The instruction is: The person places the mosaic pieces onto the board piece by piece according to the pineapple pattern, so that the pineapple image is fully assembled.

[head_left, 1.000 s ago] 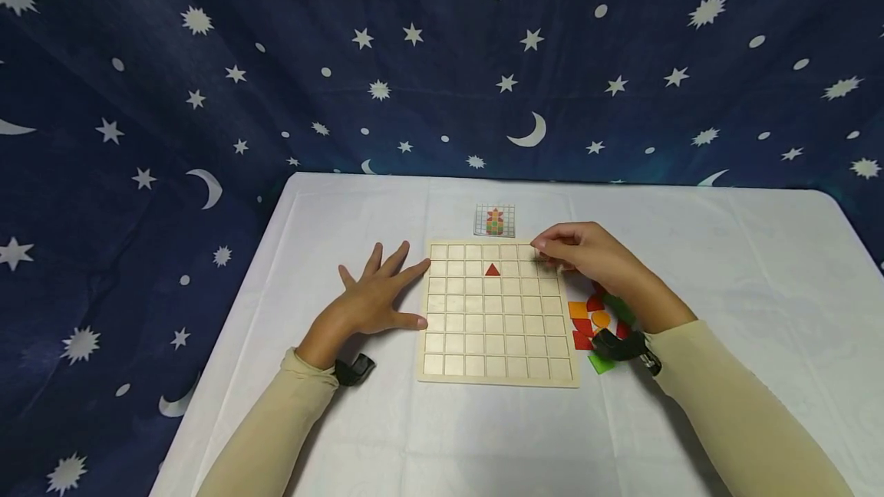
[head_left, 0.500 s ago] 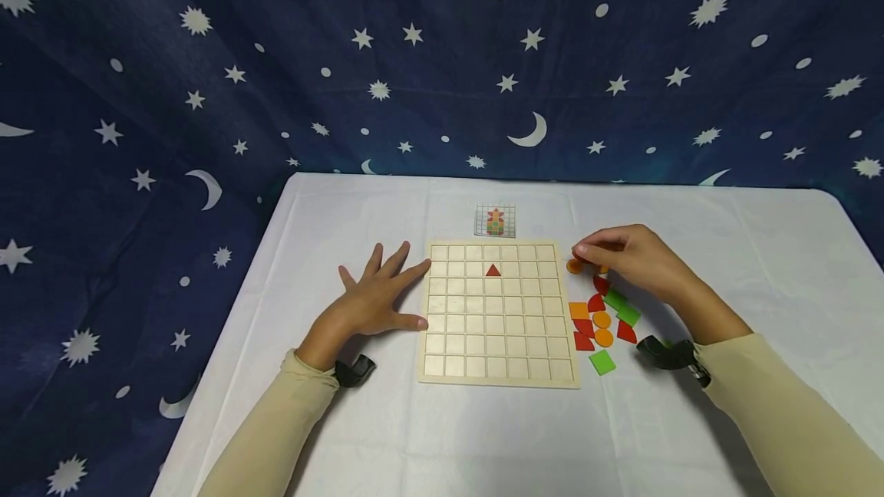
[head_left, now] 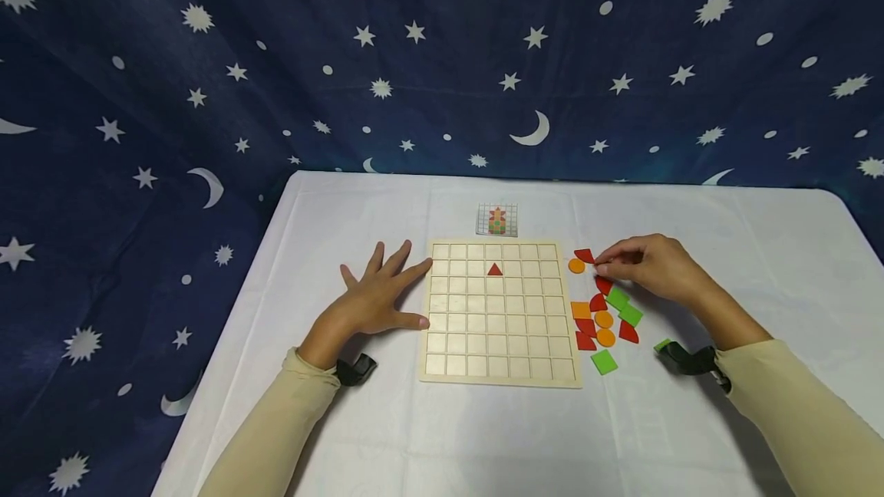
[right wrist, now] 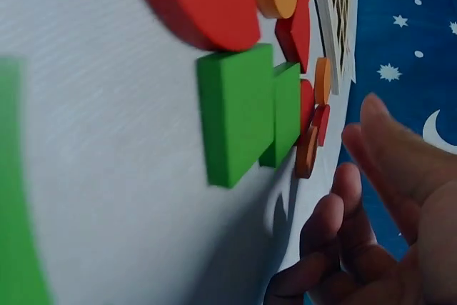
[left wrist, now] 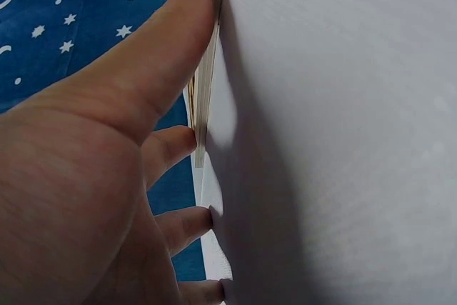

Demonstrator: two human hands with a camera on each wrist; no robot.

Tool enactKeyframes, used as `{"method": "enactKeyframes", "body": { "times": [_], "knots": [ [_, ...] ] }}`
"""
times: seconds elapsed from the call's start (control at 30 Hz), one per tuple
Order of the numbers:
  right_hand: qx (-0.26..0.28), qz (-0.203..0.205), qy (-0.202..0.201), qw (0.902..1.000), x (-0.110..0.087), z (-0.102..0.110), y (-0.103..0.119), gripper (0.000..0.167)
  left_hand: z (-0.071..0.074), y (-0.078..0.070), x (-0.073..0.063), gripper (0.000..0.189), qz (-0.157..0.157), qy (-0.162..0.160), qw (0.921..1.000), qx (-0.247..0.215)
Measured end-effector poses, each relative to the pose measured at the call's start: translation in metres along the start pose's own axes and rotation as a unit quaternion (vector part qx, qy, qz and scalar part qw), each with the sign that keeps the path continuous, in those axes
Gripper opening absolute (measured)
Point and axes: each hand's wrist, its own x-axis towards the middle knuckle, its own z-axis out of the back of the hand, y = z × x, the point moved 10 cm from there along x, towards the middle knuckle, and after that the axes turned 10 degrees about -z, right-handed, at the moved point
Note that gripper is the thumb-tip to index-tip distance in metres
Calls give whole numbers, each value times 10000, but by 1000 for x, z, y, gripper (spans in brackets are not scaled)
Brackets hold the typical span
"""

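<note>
My left hand (head_left: 376, 301) lies with fingers spread at the left edge of a pale wooden grid board (head_left: 456, 347). Its thumb and index finger touch the board's side, as the left wrist view (left wrist: 161, 55) also shows. One red triangle (head_left: 494, 270) sits in an upper middle cell. Right of the board my right hand (head_left: 656, 263) hovers near a red quarter-circle piece (head_left: 584, 255) and an orange disc (head_left: 576, 266). In the right wrist view, thumb and index finger (right wrist: 375, 116) reach forward close together over an orange piece (right wrist: 307, 151), with no piece visible between them; the other fingers bend loosely.
Green squares (head_left: 604, 362), more orange discs (head_left: 605, 337), an orange square (head_left: 581, 311) and several red pieces (head_left: 628, 332) lie scattered right of the board. A small pattern card (head_left: 496, 219) lies behind it. The white tabletop (head_left: 345, 436) meets a starry blue cloth (head_left: 442, 98).
My right hand has moved right, from over the board's upper right corner to beside the loose pieces, uncovering the red quarter-circle piece. The left hand and the red triangle have stayed put.
</note>
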Motion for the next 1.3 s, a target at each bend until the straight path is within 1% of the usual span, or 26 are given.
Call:
{"method": "enactKeyframes", "body": {
  "times": [0.13,0.37,0.47,0.67,0.77,0.9,1.1,1.3],
  "knots": [
    [48,117,271,9996,-4,-7,0,31,1,0,-1,102,36,17,10000,-33],
    [29,745,471,9961,-15,-21,17,21,4,-2,-3,101,3,-14,10000,-35],
    [-4,881,549,9946,-19,-27,23,19,4,-2,-2,101,-3,-22,10000,-40],
    [-178,859,540,9947,-22,-37,26,23,3,-1,-1,102,25,-4,10000,-41],
    [-301,824,492,9949,-23,-39,26,23,3,-1,-1,102,21,2,10000,-15],
    [-338,820,430,9951,-23,-39,27,24,2,-1,0,102,11,-2,10000,1],
    [-264,799,327,9959,-25,-39,30,23,1,0,-1,102,48,11,10000,-35],
    [-141,654,448,9967,-27,-41,30,24,1,0,-1,102,48,2,10000,-75]
  ]
}}
